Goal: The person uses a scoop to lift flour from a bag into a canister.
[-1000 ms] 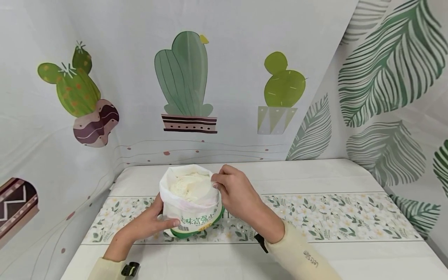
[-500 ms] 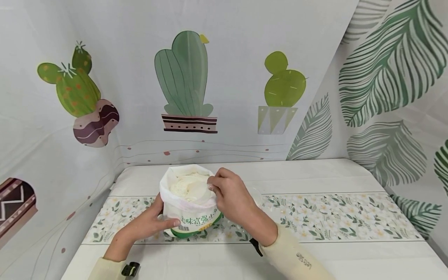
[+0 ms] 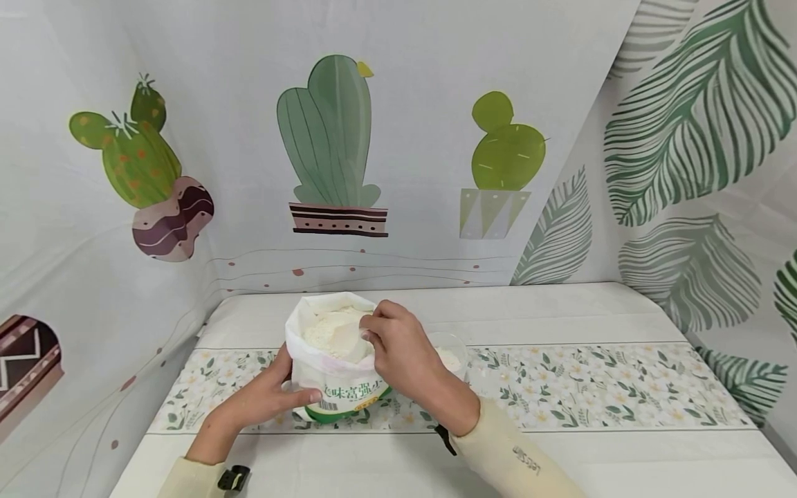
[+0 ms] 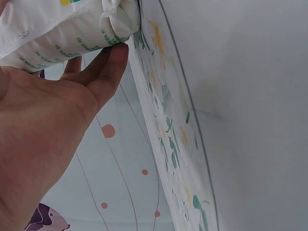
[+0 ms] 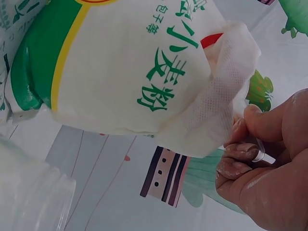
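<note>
A white-and-green flour bag (image 3: 339, 387) stands on the table with its top rolled outward and pale flour (image 3: 324, 328) inside. My left hand (image 3: 264, 398) holds the bag's left side, thumb on the front; in the left wrist view its fingers (image 4: 113, 67) lie along the bag's surface. At the bag's right rim my right hand (image 3: 407, 353) has curled fingers, pinching a whitish translucent plastic scoop (image 5: 261, 151). Only a bit of its handle shows in the right wrist view, and its bowl is partly hidden in the flour. White powder dusts the right fingers (image 5: 240, 153).
A clear plastic container (image 3: 457, 340) with some flour in it stands just right of the bag, partly behind my right hand. A cloth with a floral band (image 3: 598, 387) covers the table. Curtains printed with cacti (image 3: 336, 138) and leaves hang behind it.
My right hand has moved left and slightly inward over the bag's mouth, with the scoop. More of the clear container now shows behind it. The left hand keeps its hold.
</note>
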`<control>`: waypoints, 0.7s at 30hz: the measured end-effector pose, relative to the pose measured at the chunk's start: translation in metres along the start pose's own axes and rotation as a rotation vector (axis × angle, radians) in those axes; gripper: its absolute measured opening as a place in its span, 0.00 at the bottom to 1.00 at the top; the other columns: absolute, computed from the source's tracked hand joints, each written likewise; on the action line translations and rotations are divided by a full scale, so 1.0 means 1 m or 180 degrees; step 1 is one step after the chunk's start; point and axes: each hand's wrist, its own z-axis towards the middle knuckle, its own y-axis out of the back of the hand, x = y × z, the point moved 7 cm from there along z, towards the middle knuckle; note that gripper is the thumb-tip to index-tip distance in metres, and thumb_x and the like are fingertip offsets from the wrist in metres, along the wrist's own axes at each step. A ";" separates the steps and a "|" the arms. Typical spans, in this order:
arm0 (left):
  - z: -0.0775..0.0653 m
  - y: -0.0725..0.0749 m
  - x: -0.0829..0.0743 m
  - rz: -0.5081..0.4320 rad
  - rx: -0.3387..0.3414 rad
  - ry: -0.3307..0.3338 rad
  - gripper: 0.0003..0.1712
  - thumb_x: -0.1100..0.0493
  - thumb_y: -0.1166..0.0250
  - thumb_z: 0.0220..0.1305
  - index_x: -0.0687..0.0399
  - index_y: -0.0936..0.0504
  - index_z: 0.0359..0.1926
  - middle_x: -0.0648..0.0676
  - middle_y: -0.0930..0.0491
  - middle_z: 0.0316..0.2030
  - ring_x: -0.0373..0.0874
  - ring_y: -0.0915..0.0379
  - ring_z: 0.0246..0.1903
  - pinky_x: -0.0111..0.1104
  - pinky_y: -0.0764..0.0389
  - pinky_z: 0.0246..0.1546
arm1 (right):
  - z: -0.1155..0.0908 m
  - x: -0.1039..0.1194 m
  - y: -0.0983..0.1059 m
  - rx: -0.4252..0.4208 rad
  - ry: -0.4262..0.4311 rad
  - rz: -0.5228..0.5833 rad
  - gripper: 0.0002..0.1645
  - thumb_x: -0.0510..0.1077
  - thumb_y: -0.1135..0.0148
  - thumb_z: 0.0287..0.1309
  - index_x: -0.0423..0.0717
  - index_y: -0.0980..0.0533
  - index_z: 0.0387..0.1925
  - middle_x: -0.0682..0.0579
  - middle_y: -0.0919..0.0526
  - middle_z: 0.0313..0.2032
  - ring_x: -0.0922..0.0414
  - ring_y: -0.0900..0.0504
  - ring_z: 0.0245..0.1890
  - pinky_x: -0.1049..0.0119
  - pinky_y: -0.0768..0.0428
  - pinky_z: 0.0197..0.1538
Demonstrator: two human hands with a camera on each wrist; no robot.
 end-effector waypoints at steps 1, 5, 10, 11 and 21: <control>0.000 0.000 0.000 -0.0003 -0.0003 0.0004 0.70 0.52 0.24 0.68 0.27 0.73 0.85 0.58 0.62 0.85 0.61 0.60 0.81 0.53 0.40 0.73 | 0.000 0.000 -0.001 0.0001 0.0004 0.0001 0.06 0.31 0.32 0.68 0.37 0.12 0.42 0.51 0.22 0.35 0.58 0.23 0.34 0.67 0.19 0.41; -0.001 0.000 0.000 -0.0002 0.0014 -0.0033 0.70 0.53 0.24 0.69 0.25 0.73 0.84 0.60 0.64 0.85 0.63 0.61 0.81 0.42 0.38 0.73 | 0.002 0.001 -0.005 -0.0007 0.0031 -0.0041 0.05 0.31 0.32 0.68 0.37 0.12 0.41 0.51 0.22 0.35 0.57 0.23 0.34 0.67 0.19 0.41; -0.002 0.000 -0.001 -0.0081 0.0029 -0.0069 0.69 0.54 0.25 0.69 0.24 0.73 0.84 0.59 0.64 0.85 0.63 0.62 0.81 0.24 0.41 0.68 | 0.005 0.004 -0.009 0.0006 0.0065 -0.0102 0.05 0.32 0.32 0.68 0.37 0.12 0.40 0.51 0.22 0.35 0.57 0.23 0.35 0.67 0.19 0.42; -0.002 0.000 -0.002 -0.0099 0.0030 -0.0075 0.69 0.54 0.25 0.69 0.24 0.73 0.84 0.59 0.64 0.85 0.62 0.62 0.81 0.23 0.41 0.68 | 0.006 0.004 -0.010 0.0019 0.0077 -0.0111 0.05 0.32 0.32 0.69 0.37 0.12 0.40 0.51 0.22 0.35 0.57 0.23 0.35 0.67 0.19 0.42; -0.001 0.000 0.000 -0.0095 0.0020 0.0001 0.69 0.53 0.25 0.69 0.24 0.73 0.84 0.57 0.63 0.85 0.60 0.57 0.80 0.29 0.37 0.69 | 0.012 0.008 -0.018 0.0144 0.0152 -0.0092 0.05 0.31 0.32 0.68 0.38 0.12 0.41 0.51 0.21 0.34 0.57 0.21 0.35 0.69 0.19 0.41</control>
